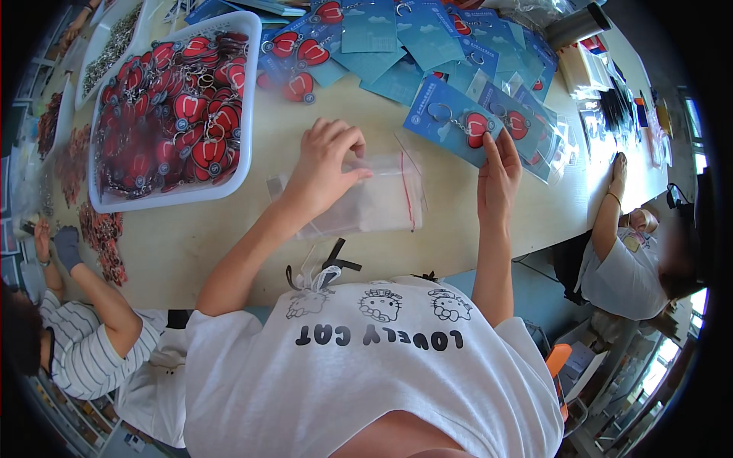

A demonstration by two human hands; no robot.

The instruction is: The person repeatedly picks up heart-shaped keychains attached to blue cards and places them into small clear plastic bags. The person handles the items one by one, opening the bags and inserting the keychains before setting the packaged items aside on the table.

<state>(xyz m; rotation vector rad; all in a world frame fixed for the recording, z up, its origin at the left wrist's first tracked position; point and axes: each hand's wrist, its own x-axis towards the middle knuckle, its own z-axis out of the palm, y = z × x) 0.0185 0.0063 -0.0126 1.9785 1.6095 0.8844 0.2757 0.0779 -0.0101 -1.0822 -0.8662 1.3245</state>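
My right hand (500, 175) pinches the lower right corner of a blue card (435, 114), thumb in front. A red keychain (477, 128) with a metal ring lies against that card, inside or on it; I cannot tell if a clear sleeve covers it. My left hand (328, 164) hovers over a stack of clear plastic bags (366, 206) with a red line along one end. Its fingers are bent and the thumb stands apart from the index finger, nothing visible between them. Other packed cards (519, 122) overlap just beyond the right hand.
A white plastic bin (248, 114) full of red keychains stands at the left. Blue cards (370, 30) spread over the far side, several with keychains on top. Loose keychain parts (103, 237) lie by the left table edge. Co-workers sit at both sides, one hand (618, 175) on the table.
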